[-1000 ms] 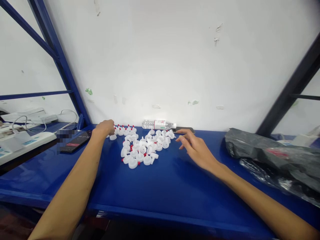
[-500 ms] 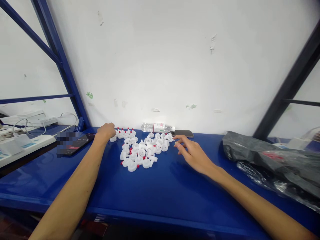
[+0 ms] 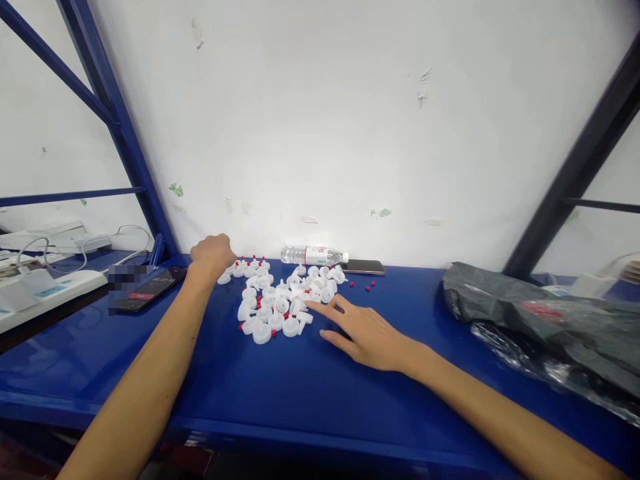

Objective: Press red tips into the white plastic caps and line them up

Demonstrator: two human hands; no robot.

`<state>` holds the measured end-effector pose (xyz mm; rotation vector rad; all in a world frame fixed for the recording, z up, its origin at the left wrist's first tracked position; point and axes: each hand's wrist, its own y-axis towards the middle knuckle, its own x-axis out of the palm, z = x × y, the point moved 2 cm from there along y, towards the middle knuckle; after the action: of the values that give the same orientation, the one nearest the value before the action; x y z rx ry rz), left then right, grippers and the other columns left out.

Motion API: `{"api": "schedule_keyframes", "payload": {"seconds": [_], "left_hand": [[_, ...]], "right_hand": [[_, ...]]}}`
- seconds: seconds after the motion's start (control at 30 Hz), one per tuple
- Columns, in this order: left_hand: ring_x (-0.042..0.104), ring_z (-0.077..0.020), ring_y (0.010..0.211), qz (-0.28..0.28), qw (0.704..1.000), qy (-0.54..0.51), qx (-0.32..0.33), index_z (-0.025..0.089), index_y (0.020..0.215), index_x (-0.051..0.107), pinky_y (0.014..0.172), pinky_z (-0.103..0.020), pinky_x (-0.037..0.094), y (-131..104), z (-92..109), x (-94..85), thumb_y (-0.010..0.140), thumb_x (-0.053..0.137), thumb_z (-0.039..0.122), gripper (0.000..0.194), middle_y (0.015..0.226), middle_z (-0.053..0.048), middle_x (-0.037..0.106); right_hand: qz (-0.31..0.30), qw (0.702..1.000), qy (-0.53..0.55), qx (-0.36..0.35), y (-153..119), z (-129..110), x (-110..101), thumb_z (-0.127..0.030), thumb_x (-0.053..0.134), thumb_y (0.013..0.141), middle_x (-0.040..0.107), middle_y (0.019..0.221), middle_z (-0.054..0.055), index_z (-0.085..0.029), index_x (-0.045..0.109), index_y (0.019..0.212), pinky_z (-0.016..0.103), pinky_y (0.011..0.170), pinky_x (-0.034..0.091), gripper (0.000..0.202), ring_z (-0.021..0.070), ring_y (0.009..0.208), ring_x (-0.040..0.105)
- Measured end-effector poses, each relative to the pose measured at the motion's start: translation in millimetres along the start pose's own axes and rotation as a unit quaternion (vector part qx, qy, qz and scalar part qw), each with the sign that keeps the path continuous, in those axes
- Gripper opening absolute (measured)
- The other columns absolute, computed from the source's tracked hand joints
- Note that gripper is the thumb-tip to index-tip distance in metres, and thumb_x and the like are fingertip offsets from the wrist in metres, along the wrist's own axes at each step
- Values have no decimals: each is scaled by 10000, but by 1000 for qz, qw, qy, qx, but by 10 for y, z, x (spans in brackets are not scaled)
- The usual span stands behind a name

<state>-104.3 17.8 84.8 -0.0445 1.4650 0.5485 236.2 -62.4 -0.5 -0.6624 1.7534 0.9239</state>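
My left hand (image 3: 214, 255) is closed, its back toward me, at the far left end of the white pieces; whatever its fingers hold is hidden. Beside it, several white nozzle caps with red tips (image 3: 253, 263) stand upright in a cluster. A heap of loose white nozzle caps (image 3: 267, 313), with small red tips scattered among them, lies in front of the cluster. My right hand (image 3: 367, 333) is open at the heap's right side, index finger reaching toward the nearest white pieces, thumb apart. Behind it lie a few loose red tips (image 3: 367, 289).
A clear water bottle (image 3: 315, 255) lies by the wall, with a dark phone (image 3: 364, 267) to its right. On the left are another phone (image 3: 155, 288) and a white power strip (image 3: 55, 297). A grey plastic bag (image 3: 540, 327) covers the right side of the blue table (image 3: 300, 400).
My right hand has moved toward me and left, to the heap's right edge, uncovering a few red tips behind it. My left hand has turned and risen slightly at the same place.
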Motion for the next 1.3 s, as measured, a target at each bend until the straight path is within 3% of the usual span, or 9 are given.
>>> {"api": "schedule_keyframes", "payload": {"seconds": [0.1, 0.2, 0.37, 0.5, 0.63, 0.8, 0.97, 1.17, 1.3], "left_hand": [[694, -392, 940, 20, 998, -33, 46, 126, 959, 753, 786, -467, 533, -108, 233, -111, 756, 627, 291, 291, 972, -232, 734], [698, -266, 812, 13, 983, -84, 160, 180, 962, 763, 742, -344, 518, -253, 537, -157, 843, 560, 356, 295, 875, -121, 752], [641, -159, 662, -17, 938, -143, 314, 191, 913, 771, 601, -243, 434, -502, 935, -57, 877, 548, 368, 287, 767, -44, 737], [629, -172, 660, 1, 926, -149, 346, 181, 906, 752, 574, -260, 391, -622, 1077, 60, 895, 519, 339, 282, 762, -56, 731], [631, -184, 670, 10, 919, -137, 371, 187, 902, 739, 591, -270, 391, -714, 1154, 110, 901, 513, 324, 265, 769, -58, 729], [631, -190, 678, 6, 910, -124, 395, 196, 908, 738, 600, -275, 390, -815, 1222, 129, 910, 497, 309, 266, 792, -62, 733], [646, -196, 712, 3, 906, -116, 408, 195, 936, 734, 637, -275, 412, -889, 1250, 132, 918, 494, 282, 256, 805, -60, 740], [622, -196, 681, 15, 905, -111, 411, 189, 917, 716, 633, -286, 396, -906, 1298, -4, 943, 473, 287, 263, 722, -47, 701], [592, -181, 662, 55, 903, -139, 402, 190, 825, 650, 639, -310, 407, -1406, 1188, -230, 1002, 385, 394, 379, 720, -46, 666]], "right_hand": [[-8, 1000, -3, -11, 1, -37, -12, -402, 402, 1054, 562, 1182, 50, -380, 376, 1516, 313, 742, 507, 463, 172, 837, 614], [14, 1000, 18, 8, -4, -28, -42, -390, 436, 1043, 569, 1201, 51, -304, 494, 1395, 321, 756, 506, 367, 172, 838, 614], [11, 999, 31, 6, -7, -51, -58, -427, 502, 1014, 558, 1246, 50, -321, 445, 1446, 317, 719, 501, 448, 148, 759, 594], [-7, 999, 19, -34, -12, -94, -51, -441, 523, 1005, 553, 1244, 33, -387, 506, 1425, 297, 708, 484, 423, 131, 749, 577], [-3, 997, 43, -63, -22, -102, -55, -392, 516, 1022, 578, 1206, 22, -301, 671, 1186, 273, 720, 472, 243, 107, 726, 572], [6, 998, 37, -54, -30, -76, -72, -350, 474, 1043, 625, 1116, 24, -264, 680, 1101, 266, 724, 464, 230, 127, 772, 614], [82, 995, -21, 54, -8, 106, -156, -333, 467, 1031, 659, 1106, 35, -264, 664, 1120, 287, 726, 454, 227, 164, 819, 647], [131, 957, -93, 243, -90, 668, -246, -326, 498, 996, 670, 1057, 44, -270, 641, 1160, 293, 652, 410, 225, 188, 796, 650], [126, 947, -99, 278, -140, 923, -188, -360, 506, 994, 673, 1100, 69, -260, 633, 1204, 312, 693, 435, 265, 229, 900, 666]]}}
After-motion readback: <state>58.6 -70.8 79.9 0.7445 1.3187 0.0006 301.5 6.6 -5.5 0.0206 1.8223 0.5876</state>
